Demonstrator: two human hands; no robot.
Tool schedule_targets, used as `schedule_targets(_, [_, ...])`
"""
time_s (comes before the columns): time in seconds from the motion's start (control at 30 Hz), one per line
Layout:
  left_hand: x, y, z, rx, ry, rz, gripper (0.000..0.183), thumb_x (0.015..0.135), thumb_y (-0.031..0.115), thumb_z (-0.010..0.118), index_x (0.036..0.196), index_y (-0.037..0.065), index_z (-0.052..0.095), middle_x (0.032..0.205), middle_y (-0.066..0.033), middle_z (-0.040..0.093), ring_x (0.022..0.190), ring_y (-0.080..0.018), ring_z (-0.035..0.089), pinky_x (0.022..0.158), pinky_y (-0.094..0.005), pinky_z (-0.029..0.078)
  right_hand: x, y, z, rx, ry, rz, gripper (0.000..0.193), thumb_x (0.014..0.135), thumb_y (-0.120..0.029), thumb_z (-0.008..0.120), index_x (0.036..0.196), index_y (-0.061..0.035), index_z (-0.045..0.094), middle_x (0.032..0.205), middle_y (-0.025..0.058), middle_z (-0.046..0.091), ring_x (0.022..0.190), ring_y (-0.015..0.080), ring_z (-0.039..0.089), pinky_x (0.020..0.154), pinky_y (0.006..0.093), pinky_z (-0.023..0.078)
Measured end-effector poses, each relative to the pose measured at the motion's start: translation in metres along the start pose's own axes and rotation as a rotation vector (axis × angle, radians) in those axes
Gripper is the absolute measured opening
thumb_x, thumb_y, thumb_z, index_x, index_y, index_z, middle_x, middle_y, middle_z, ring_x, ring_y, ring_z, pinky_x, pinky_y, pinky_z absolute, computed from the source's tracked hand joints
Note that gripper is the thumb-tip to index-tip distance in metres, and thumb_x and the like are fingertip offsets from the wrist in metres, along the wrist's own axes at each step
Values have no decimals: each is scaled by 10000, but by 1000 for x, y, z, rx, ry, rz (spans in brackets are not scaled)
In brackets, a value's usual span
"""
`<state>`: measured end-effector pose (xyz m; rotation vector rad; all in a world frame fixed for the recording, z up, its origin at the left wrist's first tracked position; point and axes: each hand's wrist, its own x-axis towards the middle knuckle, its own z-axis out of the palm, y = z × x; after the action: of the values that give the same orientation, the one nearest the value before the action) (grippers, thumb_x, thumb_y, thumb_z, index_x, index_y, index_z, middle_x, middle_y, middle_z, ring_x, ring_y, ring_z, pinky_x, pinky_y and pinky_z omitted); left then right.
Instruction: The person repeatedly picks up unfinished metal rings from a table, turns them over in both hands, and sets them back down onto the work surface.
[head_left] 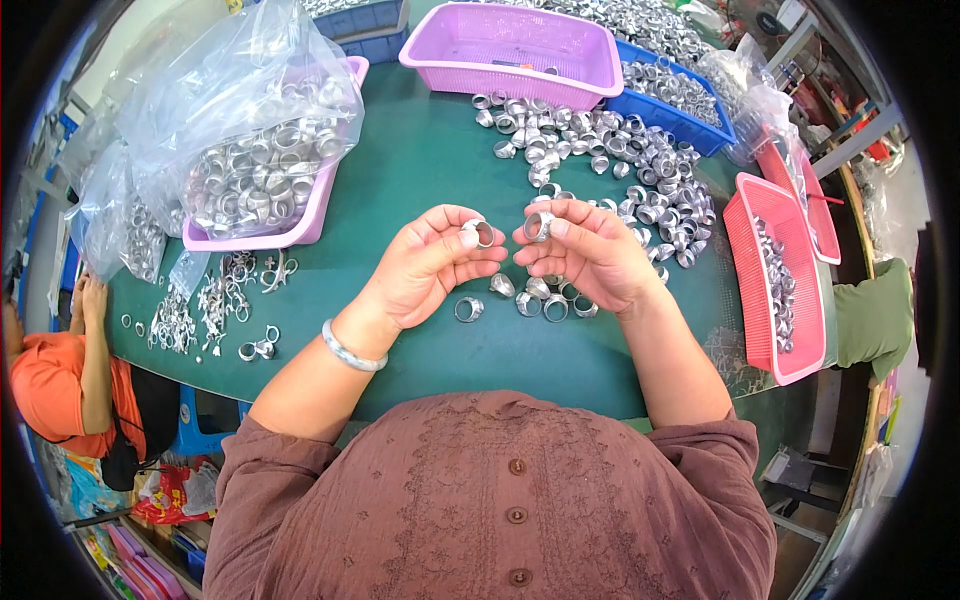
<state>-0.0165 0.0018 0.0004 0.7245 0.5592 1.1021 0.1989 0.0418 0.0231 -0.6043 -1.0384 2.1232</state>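
Observation:
Both my hands are raised close together above the green tabletop (pixel 400 190). My left hand (pixel 428 262), with a pale bangle (pixel 354 347) on its wrist, pinches a silver ring (pixel 481 233) between thumb and fingers. In my right hand (pixel 592 252) a second silver ring (pixel 538 227) is gripped the same way, its opening turned toward me. The two rings are apart. Several loose rings (pixel 556 307) lie on the table just below my hands. Beyond my right hand spreads a heap of silver rings (pixel 650 165).
A purple basket (pixel 440 78) and blue bin (pixel 720 135) stand at the back. Far left, a bagged pile of rings fills another purple basket (pixel 318 215). Small metal pieces (pixel 172 325) lie nearer. A pink basket (pixel 745 290) of rings is right. A person in orange (pixel 60 385) sits left.

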Motion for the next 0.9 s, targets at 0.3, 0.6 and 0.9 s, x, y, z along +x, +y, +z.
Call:
schedule_targets(0.3, [-2,-10,5,601,158,292,257,787,33,613,1032,26,535,851,-19,538,719,-77,517,638,-213,441,5,20,4,-734,150,-515,549,730,76,597,1234,-17,400,913,59,528,761,114,542,683,225,457])
schedule_targets(0.6, [-3,-7,9,1073,140,481,398,706,-15,642,1090,26,550,840,-9,477,732,-81,477,634,-209,415,3,20,7,-1160,201,-733,624,674,49,646,1240,-46,401,893,60,533,696,126,488,619,245,426])
schedule_targets(0.9, [-4,-7,10,1097,159,497,479,672,-27,655,1129,33,522,818,-11,475,718,-88,473,622,-216,419,3,19,8,-1158,206,-709,624,673,44,652,1238,-54,404,880,61,536,685,128,497,610,242,426])
